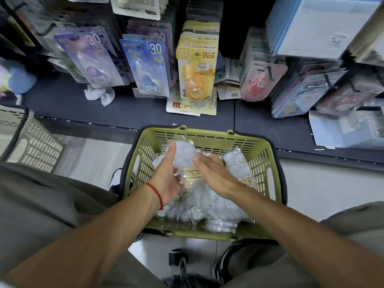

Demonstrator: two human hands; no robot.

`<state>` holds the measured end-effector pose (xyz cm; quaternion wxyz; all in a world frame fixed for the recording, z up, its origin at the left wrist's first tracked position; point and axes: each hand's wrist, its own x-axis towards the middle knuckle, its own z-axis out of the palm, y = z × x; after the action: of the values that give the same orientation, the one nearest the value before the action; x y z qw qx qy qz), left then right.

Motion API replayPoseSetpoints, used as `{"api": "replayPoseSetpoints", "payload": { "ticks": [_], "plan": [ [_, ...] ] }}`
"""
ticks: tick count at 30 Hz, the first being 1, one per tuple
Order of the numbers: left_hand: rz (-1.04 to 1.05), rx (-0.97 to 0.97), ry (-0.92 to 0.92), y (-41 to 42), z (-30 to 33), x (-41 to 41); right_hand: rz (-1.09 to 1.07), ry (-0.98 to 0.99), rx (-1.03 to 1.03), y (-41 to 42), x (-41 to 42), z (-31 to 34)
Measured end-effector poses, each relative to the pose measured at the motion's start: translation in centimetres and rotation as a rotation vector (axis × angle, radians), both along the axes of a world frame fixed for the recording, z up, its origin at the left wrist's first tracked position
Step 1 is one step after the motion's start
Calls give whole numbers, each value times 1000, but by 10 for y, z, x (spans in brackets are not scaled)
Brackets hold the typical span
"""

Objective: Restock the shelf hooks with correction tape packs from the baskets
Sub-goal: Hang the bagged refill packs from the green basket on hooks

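Both my hands are down in the green basket [268, 161] on the floor, with a clear pack [187, 161] of correction tapes sitting right between them on top of the pile. My left hand [168, 177] curls around its left edge, thumb pointing up. My right hand [212, 173] lies flat with fingers straight and together against the pack's right side.

Both bare forearms reach from the lower corners toward frame centre. The left hand [168, 179], a red string at its wrist, has its thumb straight up and fingers curled underneath. The right hand [214, 173] lies palm-down, fingers [200, 161] straight, pointing upper left.
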<state>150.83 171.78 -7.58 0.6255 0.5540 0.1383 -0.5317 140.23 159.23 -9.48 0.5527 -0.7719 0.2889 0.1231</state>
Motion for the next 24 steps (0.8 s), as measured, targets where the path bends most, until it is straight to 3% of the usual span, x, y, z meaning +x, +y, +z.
{"api": "replayPoseSetpoints", "payload": {
  "ticks": [2,3,6,8,11,14,17,21,24],
  "plan": [
    [35,86,-66,5,-4,3,-53,-47,90,-3,4,-5],
    [57,138,-92,8,-7,7,-35,-48,33,-8,4,-10],
    [131,218,-170,18,-13,19,196,95,-410,-25,-6,-35],
    [191,263,-250,24,-13,27,326,194,-533,-21,-10,-50],
    [219,337,-349,32,-13,31,484,213,-582,3,2,-70],
    [216,356,-360,38,-12,30,398,169,-605,16,16,-77],
    [220,373,-405,41,-15,31,214,50,-435,3,15,-65],
    [231,343,-458,38,-18,37,-266,-91,-68,-40,10,-27],
    [264,304,-448,32,-18,35,-545,-185,320,-64,6,3]
  ]
}}
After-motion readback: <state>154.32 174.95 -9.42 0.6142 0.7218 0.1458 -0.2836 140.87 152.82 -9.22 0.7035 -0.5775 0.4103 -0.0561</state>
